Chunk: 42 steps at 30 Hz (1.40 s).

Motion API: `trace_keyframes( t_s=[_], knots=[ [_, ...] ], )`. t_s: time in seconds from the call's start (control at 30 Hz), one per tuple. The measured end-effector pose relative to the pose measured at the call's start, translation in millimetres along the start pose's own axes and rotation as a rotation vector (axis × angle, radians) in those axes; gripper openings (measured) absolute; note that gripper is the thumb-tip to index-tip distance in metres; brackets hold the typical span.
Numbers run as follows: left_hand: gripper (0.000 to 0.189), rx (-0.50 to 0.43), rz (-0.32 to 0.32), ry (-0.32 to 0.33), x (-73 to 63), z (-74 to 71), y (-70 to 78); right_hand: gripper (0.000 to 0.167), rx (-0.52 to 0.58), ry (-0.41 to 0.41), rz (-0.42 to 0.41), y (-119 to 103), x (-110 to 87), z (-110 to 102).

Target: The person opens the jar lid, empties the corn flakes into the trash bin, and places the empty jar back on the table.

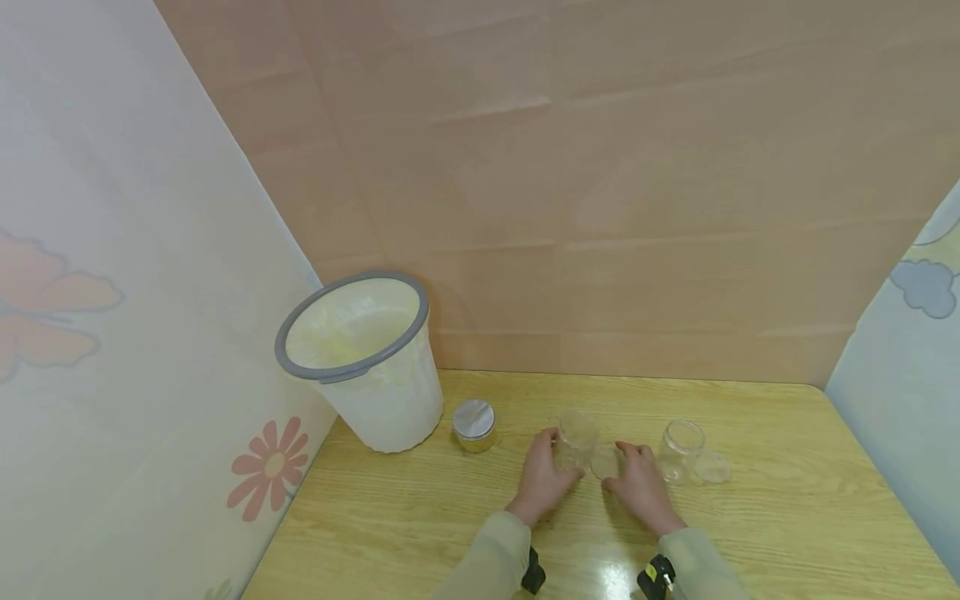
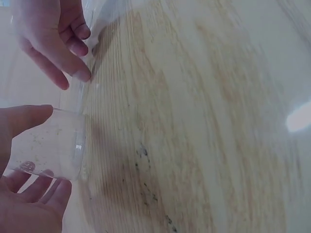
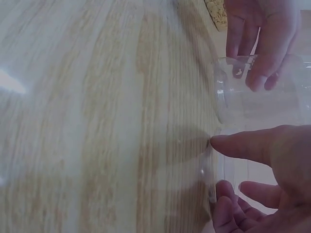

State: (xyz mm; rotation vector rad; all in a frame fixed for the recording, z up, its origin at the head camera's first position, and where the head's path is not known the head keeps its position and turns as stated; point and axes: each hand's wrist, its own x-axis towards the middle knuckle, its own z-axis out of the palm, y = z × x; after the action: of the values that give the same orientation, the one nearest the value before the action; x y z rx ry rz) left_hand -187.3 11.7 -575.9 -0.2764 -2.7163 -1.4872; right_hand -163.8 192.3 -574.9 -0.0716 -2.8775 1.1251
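Observation:
My left hand (image 1: 543, 483) grips a clear, see-through jar (image 1: 576, 440), thumb on the near side and fingers around the far side. The jar stands upright, its lower end right at the tabletop in both wrist views. Just right of it a clear round lid (image 1: 604, 462) lies flat. My right hand (image 1: 643, 487) holds this lid at its rim, with the thumb (image 3: 238, 145) on one side and bent fingers (image 3: 226, 213) on the other. A second clear jar (image 1: 681, 450) stands right of my right hand, beside another clear lid (image 1: 712, 467).
To the left stands a closed jar (image 1: 474, 425) with a silvery lid and yellowish contents. Behind it is a white bin (image 1: 390, 400) with a grey rim and a liner. The wooden table (image 1: 810, 517) meets a brown back wall (image 1: 675, 208) and printed side panels.

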Motion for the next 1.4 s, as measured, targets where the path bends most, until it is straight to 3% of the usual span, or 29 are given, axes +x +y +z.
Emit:
trace_keyframes(
  t_s=[0.57, 0.8, 0.97, 1.17, 1.4],
  knots=[
    [0.066, -0.033, -0.026, -0.016, 4.5, -1.8, -4.9, 0.086, 0.053, -0.035, 0.037, 2.5, -1.8, 0.8],
    [0.089, -0.019, -0.03, -0.045, 1.6, -10.1, -1.0, 0.095, 0.072, -0.029, 0.044, 1.3, -6.0, -3.5],
    [0.096, -0.011, -0.03, -0.05, 1.4, -23.6, -1.4, 0.096, 0.07, -0.025, 0.029, 0.5, -8.7, -8.7],
    [0.091, -0.018, 0.006, -0.037, -0.4, -47.6, 3.0, 0.095, 0.127, -0.043, 0.037, -6.2, -13.6, -17.1],
    [0.087, -0.082, 0.059, 0.015, -4.5, -75.8, 9.8, 0.075, 0.175, 0.029, -0.01, -13.1, -22.5, -24.9]
  ],
)
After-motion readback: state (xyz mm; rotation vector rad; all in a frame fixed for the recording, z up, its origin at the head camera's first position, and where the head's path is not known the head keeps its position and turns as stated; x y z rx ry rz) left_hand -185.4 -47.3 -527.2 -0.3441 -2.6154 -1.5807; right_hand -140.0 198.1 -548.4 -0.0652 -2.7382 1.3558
